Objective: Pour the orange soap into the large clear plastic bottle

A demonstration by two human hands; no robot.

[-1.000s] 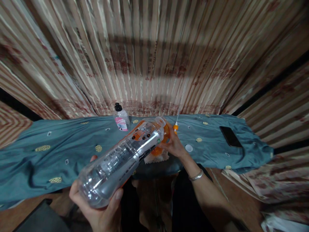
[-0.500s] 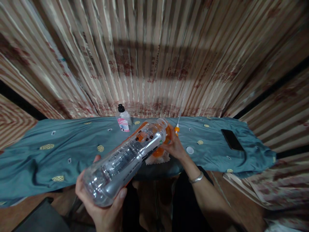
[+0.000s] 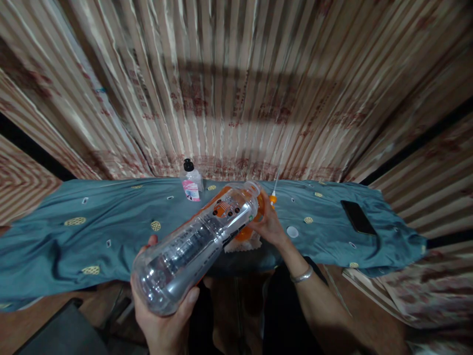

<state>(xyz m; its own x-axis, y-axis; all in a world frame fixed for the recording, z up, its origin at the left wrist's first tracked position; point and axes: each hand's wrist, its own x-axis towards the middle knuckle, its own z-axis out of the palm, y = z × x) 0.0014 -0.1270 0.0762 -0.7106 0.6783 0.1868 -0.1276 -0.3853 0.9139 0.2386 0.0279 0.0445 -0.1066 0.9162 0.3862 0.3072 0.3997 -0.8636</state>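
Note:
My left hand [image 3: 166, 323] is wrapped round the base of a large clear plastic bottle [image 3: 192, 251] with a printed label. The bottle is tilted, its mouth pointing up and to the right, away from me. Behind its neck, my right hand [image 3: 271, 228] grips an orange see-through bottle [image 3: 244, 234], which is mostly hidden by the clear one. Under the orange bottle lies a piece of white tissue [image 3: 242, 246]. Whether liquid passes between the two bottles cannot be made out. An orange and white pump top [image 3: 273, 198] with a thin clear tube lies just beyond my right hand.
A small clear bottle [image 3: 191, 188] with a black cap and pink label stands at the back. To the right are a round white lid [image 3: 292, 231] and a black phone [image 3: 357, 217]. Green patterned cloth [image 3: 121, 212] covers the table; a striped curtain [image 3: 236, 98] hangs behind.
The clear bottle and my left hand have shifted slightly to the right. My right hand keeps its grip on the orange bottle. The whole view has moved a little.

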